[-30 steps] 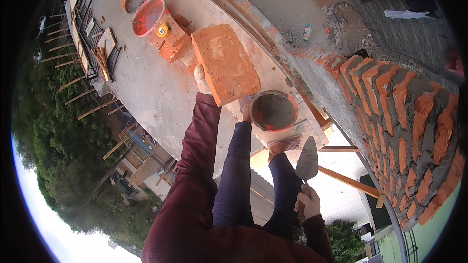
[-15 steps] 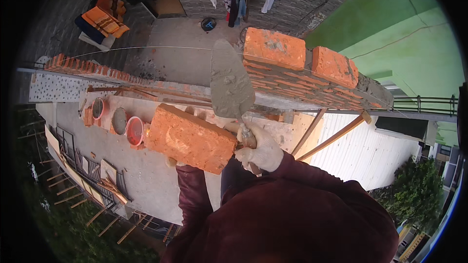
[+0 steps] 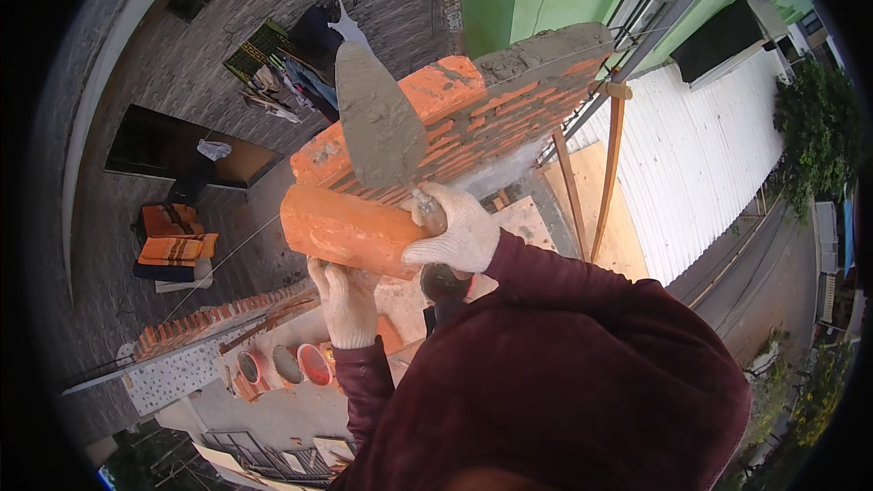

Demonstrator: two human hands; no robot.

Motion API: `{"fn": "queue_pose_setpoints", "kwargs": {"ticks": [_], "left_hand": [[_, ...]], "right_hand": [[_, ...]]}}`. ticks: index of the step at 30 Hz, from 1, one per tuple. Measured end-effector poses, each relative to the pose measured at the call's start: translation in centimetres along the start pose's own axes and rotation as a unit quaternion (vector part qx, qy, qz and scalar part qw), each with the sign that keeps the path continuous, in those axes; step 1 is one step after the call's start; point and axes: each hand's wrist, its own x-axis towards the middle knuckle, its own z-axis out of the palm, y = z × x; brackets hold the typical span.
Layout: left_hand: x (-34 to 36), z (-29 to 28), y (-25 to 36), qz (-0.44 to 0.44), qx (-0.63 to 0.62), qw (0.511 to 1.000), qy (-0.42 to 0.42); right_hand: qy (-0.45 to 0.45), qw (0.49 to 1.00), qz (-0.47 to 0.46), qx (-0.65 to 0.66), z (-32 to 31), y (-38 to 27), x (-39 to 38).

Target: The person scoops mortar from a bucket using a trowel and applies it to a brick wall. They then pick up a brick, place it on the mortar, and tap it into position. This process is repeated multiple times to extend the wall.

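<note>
— What's sitting around the hands?

— I'm seeing a brick wall [image 3: 473, 127] rising at twelve o'clock, mortar on its top course, wooden props [image 3: 607, 173] leaning at two, and round tubs [image 3: 284, 365] lying at seven.

— And the grip?

— My left hand [image 3: 346, 305], gloved, is cupping an orange brick [image 3: 350, 232] from underneath, fingers closed on it. My right hand [image 3: 459, 235] is clenching a trowel [image 3: 375, 123], blade pointing to twelve.

— Where's the brick lying?

— It's stretching toward nine from the right hand, touching it.
</note>
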Motion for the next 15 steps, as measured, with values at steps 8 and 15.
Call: {"fn": "queue_pose_setpoints", "kwargs": {"ticks": [8,15], "left_hand": [[5.4,11.1,-3.5,-0.046,-0.008,0.996,-0.082],[19.8,25.1,1.3,0.052,0.258,0.891,-0.369]], "right_hand": [[0.07,0.997,0.009,0.013,-5.9,0.4,-2.5],[0.265,0.913,0.181,0.25,-15.0,6.2,-9.6]]}}
